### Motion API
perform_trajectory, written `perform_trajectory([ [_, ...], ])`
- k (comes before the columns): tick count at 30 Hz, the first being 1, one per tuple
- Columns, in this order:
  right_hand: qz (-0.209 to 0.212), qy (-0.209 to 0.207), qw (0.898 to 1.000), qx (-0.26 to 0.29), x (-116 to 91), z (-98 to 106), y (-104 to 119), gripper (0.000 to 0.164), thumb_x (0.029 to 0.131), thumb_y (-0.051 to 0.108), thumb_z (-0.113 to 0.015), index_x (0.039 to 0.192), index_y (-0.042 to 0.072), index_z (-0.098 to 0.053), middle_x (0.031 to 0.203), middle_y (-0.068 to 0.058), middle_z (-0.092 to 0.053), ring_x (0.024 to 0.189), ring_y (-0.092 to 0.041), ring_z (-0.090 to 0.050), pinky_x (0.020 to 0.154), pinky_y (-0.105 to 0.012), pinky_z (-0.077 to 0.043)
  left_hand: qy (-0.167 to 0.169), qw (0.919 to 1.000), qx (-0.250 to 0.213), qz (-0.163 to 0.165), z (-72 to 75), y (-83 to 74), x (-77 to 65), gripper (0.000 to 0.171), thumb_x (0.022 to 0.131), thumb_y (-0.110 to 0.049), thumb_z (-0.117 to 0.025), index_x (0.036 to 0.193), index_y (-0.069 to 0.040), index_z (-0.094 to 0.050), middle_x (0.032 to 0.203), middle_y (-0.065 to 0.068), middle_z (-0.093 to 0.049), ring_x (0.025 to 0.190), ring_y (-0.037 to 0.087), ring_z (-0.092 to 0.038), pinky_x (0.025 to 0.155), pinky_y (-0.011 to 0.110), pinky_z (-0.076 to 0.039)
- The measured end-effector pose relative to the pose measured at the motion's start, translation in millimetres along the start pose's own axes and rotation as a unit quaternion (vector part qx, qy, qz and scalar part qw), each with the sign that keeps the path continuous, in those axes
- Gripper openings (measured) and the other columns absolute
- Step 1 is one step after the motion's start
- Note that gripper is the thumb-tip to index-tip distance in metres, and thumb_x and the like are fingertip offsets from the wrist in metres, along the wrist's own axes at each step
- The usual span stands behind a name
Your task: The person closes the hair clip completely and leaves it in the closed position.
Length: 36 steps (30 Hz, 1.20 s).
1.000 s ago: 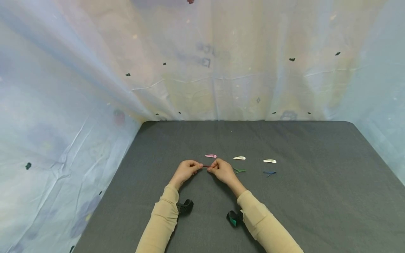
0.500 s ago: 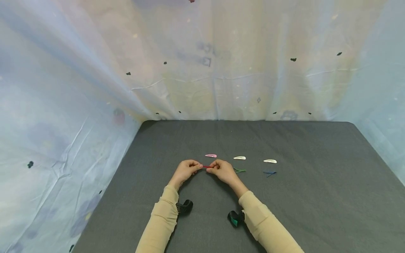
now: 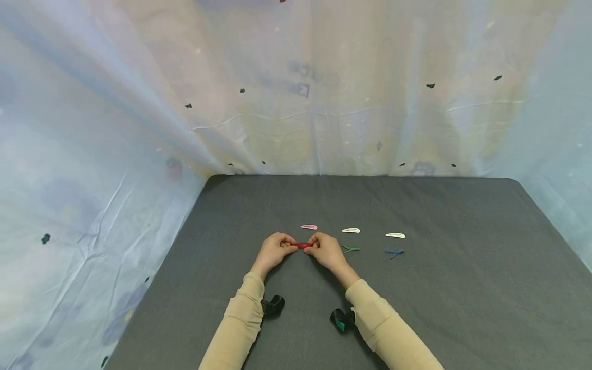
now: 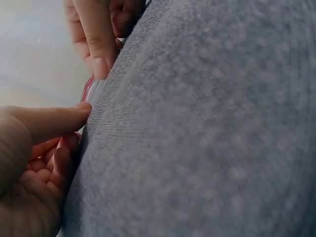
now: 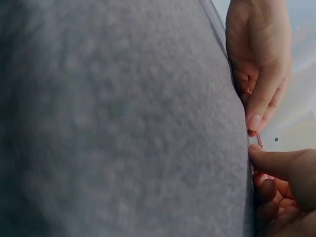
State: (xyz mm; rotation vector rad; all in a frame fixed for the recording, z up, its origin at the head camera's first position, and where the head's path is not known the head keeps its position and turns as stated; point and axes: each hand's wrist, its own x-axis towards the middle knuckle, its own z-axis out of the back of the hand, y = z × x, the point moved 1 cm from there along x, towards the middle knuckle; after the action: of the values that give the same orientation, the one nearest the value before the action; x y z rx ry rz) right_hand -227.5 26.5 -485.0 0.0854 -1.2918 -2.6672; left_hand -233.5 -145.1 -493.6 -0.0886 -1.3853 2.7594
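Pinching a Red Clip [image 3: 302,245] From Both Ends

Held between two fingertip grips, left grip [image 3: 275,251] on one end and right grip [image 3: 326,252] on the other, thumbs pressed toward fingers with little gap beyond the clip's own thickness. Likely pinched this way to steady each end while leaving the middle free to flex; slightly bowed in the left wrist view, but too small there to judge how far. Hard to tell whether touching the gray tabletop [image 3: 302,293] or raised just off it.

Lying just beyond the grips: a pink clip [image 3: 309,227]. Continuing that row to the right, past the right grip: a nearer white clip [image 3: 351,230], then a farther white clip [image 3: 395,235]. Splayed in a Y just beside the right grip: a green clip [image 3: 351,249]; well to its right, a blue clip [image 3: 394,253], splayed likewise. Spaced apart, perhaps to keep each easy to pick up singly.
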Motion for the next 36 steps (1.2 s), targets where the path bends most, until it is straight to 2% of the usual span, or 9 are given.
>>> perform_trajectory([
  [6, 0.009, -0.008, 0.999, -0.033, 1, 0, 1, 0.016, 0.078, 0.013, -0.073, 0.085, 0.004, -0.063, 0.063, -0.001, -0.051, 0.054, -0.009, -0.041, 0.05, -0.021, -0.031, 0.001, 0.9999, 0.011, -0.009, -3.2, -4.7, 2.0, 0.017, 0.076, -0.012, -0.076, 0.088, -0.005, -0.066, 0.076, 0.004, -0.055, 0.062, 0.01, -0.047, 0.056, 0.021, -0.038],
  [12, 0.01, -0.008, 1.0, -0.026, 2, 2, 4, 0.026, 0.077, 0.012, -0.074, 0.095, 0.0, -0.059, 0.065, -0.003, -0.053, 0.054, -0.01, -0.043, 0.051, -0.022, -0.033, 0.003, 0.9991, 0.03, -0.031, -4.0, -7.6, 5.8, 0.019, 0.077, -0.011, -0.075, 0.091, -0.004, -0.065, 0.075, 0.005, -0.054, 0.06, 0.01, -0.047, 0.055, 0.022, -0.038],
  [20, -0.007, 0.031, 0.999, -0.012, 0, 5, 2, 0.031, 0.079, 0.014, -0.072, 0.102, 0.001, -0.058, 0.067, -0.003, -0.054, 0.054, -0.01, -0.044, 0.051, -0.022, -0.034, 0.012, 0.9987, 0.046, -0.016, -3.8, -11.1, 5.0, 0.024, 0.078, -0.012, -0.074, 0.098, -0.004, -0.064, 0.076, 0.005, -0.059, 0.062, 0.011, -0.049, 0.059, 0.024, -0.04],
  [24, -0.019, 0.035, 0.999, 0.005, 1, 13, 1, 0.028, 0.08, 0.017, -0.072, 0.101, 0.003, -0.06, 0.067, -0.002, -0.054, 0.053, -0.01, -0.043, 0.049, -0.022, -0.034, 0.023, 0.9977, 0.057, -0.028, -3.4, -20.6, 7.0, 0.024, 0.079, -0.015, -0.072, 0.099, -0.004, -0.064, 0.082, 0.007, -0.06, 0.067, 0.013, -0.05, 0.061, 0.025, -0.04],
  [30, -0.038, 0.054, 0.997, 0.045, -7, 30, -4, 0.029, 0.083, 0.021, -0.07, 0.103, 0.004, -0.061, 0.068, -0.001, -0.056, 0.054, -0.01, -0.046, 0.05, -0.023, -0.037, 0.003, 0.9979, 0.053, -0.037, -4.1, -39.8, 4.8, 0.027, 0.08, -0.016, -0.072, 0.102, -0.004, -0.064, 0.092, 0.01, -0.059, 0.072, 0.015, -0.053, 0.061, 0.024, -0.041],
  [33, -0.034, 0.047, 0.997, 0.044, -14, 42, -8, 0.029, 0.084, 0.022, -0.069, 0.106, 0.004, -0.061, 0.069, -0.002, -0.057, 0.054, -0.01, -0.047, 0.05, -0.024, -0.038, 0.009, 0.9982, 0.039, -0.044, -8.5, -52.6, 1.5, 0.028, 0.082, -0.016, -0.071, 0.105, -0.004, -0.063, 0.095, 0.011, -0.059, 0.074, 0.016, -0.055, 0.06, 0.025, -0.043],
  [36, -0.029, 0.035, 0.998, 0.043, -20, 58, -12, 0.034, 0.084, 0.02, -0.068, 0.111, 0.002, -0.058, 0.07, -0.005, -0.059, 0.053, -0.012, -0.047, 0.05, -0.026, -0.038, 0.02, 0.9977, 0.03, -0.058, -16.1, -65.8, -1.5, 0.03, 0.083, -0.019, -0.07, 0.108, -0.004, -0.062, 0.099, 0.01, -0.059, 0.079, 0.018, -0.055, 0.066, 0.028, -0.045],
])
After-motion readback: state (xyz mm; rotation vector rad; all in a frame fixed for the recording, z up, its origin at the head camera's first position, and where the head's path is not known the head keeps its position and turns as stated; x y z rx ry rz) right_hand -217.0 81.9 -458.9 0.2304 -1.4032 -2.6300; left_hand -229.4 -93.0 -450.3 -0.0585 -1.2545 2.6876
